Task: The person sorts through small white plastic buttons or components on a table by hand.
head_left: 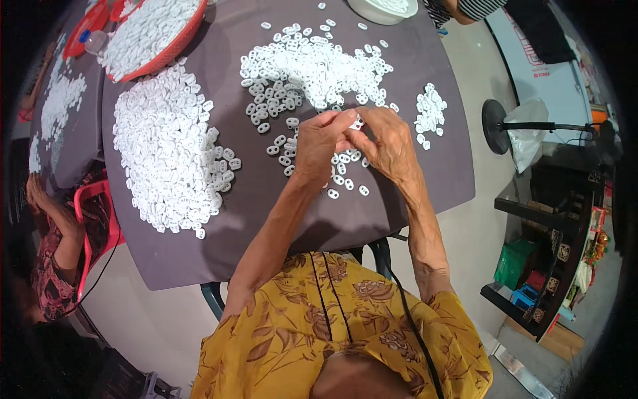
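Observation:
Both of my hands meet over the middle of the table, fingers bent inward. A small white oval two-holed piece (357,123) shows between my right hand (387,138), which pinches it, and the fingertips of my left hand (319,143), which press close against its other side. Fingers partly cover the piece. Beneath and around my hands lie loose two-holed pieces (333,193) of the same kind. Just beyond them spreads a large heap of white pieces (319,63), some with their dark holes showing.
A bigger white heap (163,153) covers the table's left side; a small pile (430,113) is at the right. A red basket (174,58) and white bowl (383,14) stand at the far side. People sit left and far right. A black-based stand (495,126) is beyond the right edge.

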Tool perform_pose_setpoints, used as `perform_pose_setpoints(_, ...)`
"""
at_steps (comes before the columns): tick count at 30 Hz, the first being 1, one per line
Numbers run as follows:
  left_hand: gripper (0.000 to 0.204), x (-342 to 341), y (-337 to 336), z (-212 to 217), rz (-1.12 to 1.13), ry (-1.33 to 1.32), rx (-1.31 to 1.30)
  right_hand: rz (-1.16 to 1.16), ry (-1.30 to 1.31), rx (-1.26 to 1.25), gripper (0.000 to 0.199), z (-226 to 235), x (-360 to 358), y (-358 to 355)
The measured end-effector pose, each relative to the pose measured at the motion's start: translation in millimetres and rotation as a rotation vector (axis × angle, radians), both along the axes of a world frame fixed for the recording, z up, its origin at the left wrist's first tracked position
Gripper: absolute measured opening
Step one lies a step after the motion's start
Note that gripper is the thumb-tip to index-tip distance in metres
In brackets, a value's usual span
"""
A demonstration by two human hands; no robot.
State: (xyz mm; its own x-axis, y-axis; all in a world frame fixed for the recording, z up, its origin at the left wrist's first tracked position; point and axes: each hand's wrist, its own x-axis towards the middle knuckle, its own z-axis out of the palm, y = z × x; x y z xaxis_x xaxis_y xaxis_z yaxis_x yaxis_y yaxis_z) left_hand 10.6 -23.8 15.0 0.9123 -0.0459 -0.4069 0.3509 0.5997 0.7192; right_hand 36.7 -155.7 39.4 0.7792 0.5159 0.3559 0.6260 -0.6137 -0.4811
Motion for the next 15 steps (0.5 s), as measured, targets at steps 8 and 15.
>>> perform_pose_setpoints(8, 0.022, -1.7, -0.7, -2.4, 0.007, 0.017, 0.032, 0.040, 0.019, -0.013, 0.025, -2.8, 1.2, -1.9)
perform_pose_setpoints(15, 0.021, -1.6, -3.7, -9.3, 0.016, 0.011, 0.031, 0.072, 0.057, 0.027, 0.021, -9.5, 4.5, -5.3)
